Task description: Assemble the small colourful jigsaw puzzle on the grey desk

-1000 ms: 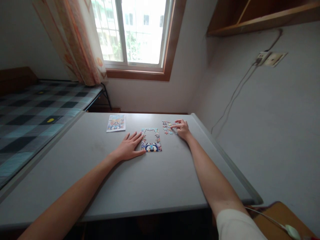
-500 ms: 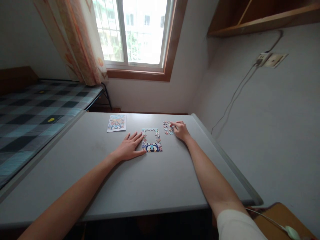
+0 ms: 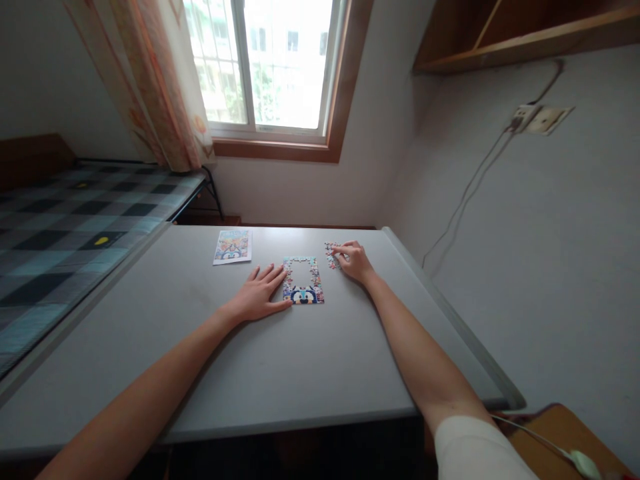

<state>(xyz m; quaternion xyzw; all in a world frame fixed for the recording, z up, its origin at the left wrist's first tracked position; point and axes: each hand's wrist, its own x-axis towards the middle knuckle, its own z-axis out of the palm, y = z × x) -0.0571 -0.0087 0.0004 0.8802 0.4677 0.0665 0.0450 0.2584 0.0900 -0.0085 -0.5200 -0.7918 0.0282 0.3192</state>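
A partly assembled jigsaw puzzle (image 3: 304,297) lies flat on the grey table, its border joined around a bare middle, with a blue-and-white cartoon face along the near edge. My left hand (image 3: 257,293) rests flat at its left side, fingers spread, fingertips and thumb touching the edge. To the upper right, several loose puzzle pieces (image 3: 330,253) are laid out in rows. Over these pieces is my right hand (image 3: 355,260), thumb and index finger drawn close together at them; whatever is between the fingertips is too small to make out. The hand covers some pieces.
A printed picture sheet (image 3: 233,247) lies left of the puzzle on the grey table (image 3: 300,367). A bed (image 3: 100,200) stands to the left and a wall to the right. A brown stool-like surface (image 3: 565,433) with a white cable is at the lower right.
My right hand has shifted slightly left across the loose pieces, covering more of them. The left hand and the joined puzzle have stayed in place.
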